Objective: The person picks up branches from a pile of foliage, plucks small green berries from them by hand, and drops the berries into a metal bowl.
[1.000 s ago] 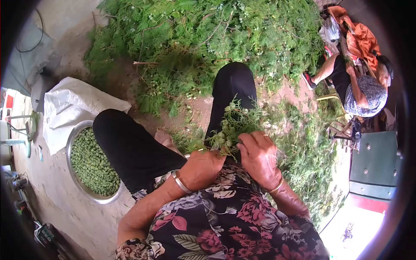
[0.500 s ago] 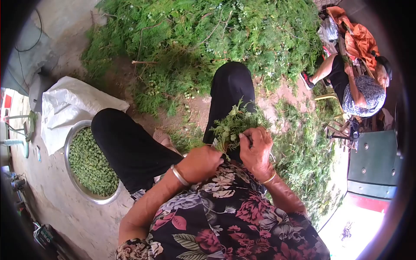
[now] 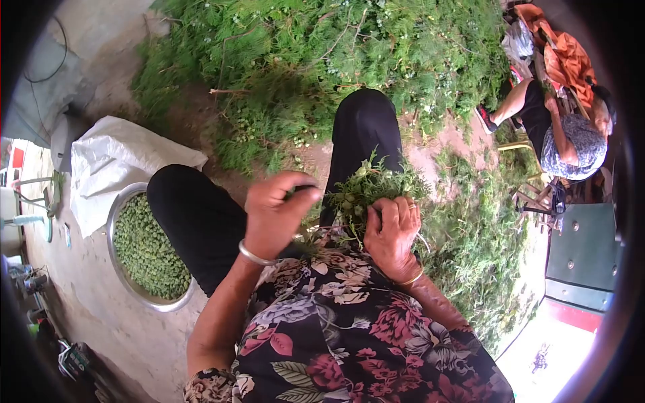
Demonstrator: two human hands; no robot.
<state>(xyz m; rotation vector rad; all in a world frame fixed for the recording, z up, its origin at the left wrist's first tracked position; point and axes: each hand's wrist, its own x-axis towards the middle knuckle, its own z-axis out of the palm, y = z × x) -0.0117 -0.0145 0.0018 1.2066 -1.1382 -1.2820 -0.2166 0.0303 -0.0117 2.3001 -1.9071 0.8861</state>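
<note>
My right hand point(image 3: 393, 232) is closed around a leafy arborvitae sprig point(image 3: 363, 195) with small pale green cones, held over my lap near my right knee. My left hand point(image 3: 279, 208) is raised to the left of the sprig, apart from it. Its fingers are curled, with the thumb and forefinger close to each other; a bit of green shows between them, too small to name. Left of my left knee, a metal basin point(image 3: 176, 305) holds many small green cones point(image 3: 149, 248).
A large heap of cut green branches point(image 3: 302, 60) lies ahead, with more cuttings point(image 3: 470, 248) on the right. A white sack point(image 3: 121, 161) rests beyond the basin. Another person point(image 3: 574, 144) sits at the right, near an orange cloth point(image 3: 568, 54).
My left hand has moved away from the sprig, up and to the left. My right hand still holds the sprig in nearly the same place. The view has shifted slightly.
</note>
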